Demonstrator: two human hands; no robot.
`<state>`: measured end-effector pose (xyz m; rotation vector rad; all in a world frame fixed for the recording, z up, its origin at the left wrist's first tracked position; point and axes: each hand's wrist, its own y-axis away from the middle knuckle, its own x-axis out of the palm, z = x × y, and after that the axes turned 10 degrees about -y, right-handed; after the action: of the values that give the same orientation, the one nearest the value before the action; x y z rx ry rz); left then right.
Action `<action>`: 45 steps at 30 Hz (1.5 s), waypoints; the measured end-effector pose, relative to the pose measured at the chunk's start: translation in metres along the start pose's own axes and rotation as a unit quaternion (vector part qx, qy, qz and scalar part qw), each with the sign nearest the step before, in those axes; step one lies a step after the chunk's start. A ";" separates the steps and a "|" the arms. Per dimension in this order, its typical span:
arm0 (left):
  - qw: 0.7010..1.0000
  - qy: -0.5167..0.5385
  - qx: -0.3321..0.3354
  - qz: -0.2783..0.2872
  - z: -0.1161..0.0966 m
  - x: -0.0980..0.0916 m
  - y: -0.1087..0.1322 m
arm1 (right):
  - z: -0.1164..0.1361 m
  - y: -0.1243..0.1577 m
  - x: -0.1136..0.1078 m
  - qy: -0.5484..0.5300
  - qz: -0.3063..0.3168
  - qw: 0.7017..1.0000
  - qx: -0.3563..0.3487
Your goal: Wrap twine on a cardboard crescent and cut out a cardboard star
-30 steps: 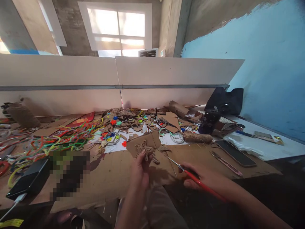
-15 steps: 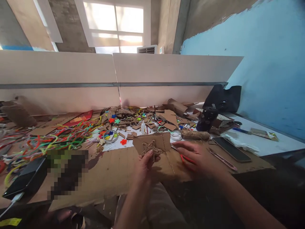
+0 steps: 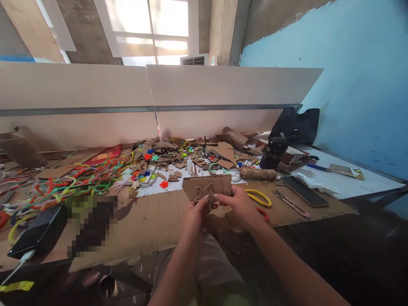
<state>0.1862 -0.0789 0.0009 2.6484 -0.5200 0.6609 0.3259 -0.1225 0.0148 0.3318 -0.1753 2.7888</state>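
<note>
A small cardboard piece (image 3: 219,182) is held upright over the table's front edge. On its face lies a star shape of brown twine (image 3: 204,192). My left hand (image 3: 198,212) grips the lower left of the cardboard, its thumb on the star. My right hand (image 3: 240,206) holds the right side, with its thumb reaching to the star. Just right of my right hand, scissors with yellow and red handles (image 3: 260,198) rest on the cardboard mat (image 3: 153,221), partly hidden by that hand.
Colourful pipe cleaners (image 3: 95,178) cover the left, near a black power bank (image 3: 40,233). Behind lie cardboard scraps (image 3: 225,153), a glue bottle (image 3: 190,165) and a twine roll (image 3: 258,173). Pink-handled snips (image 3: 295,205) and a phone (image 3: 304,191) lie right.
My right hand has let go of the scissors, which now lie on the mat, and has moved left to grip the cardboard. The camera view has shifted slightly.
</note>
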 end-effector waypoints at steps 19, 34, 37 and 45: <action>0.998 -0.041 0.044 0.035 0.007 -0.015 0.000 | -0.005 0.005 0.013 -0.119 -0.150 0.978 -0.079; 0.989 -0.097 0.109 0.006 0.021 -0.027 -0.020 | -0.055 -0.005 0.024 -0.234 -0.143 0.960 -0.061; 0.990 -0.097 0.104 0.013 0.021 -0.027 -0.021 | -0.057 -0.005 0.019 -0.248 -0.131 0.958 -0.055; 0.991 -0.096 0.090 0.030 0.019 -0.031 -0.016 | -0.058 -0.006 0.016 -0.279 -0.092 0.956 -0.025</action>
<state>0.1746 -0.0648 -0.0349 2.8950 -0.6234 0.4945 0.3015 -0.1028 -0.0370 1.0600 -0.3244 2.4344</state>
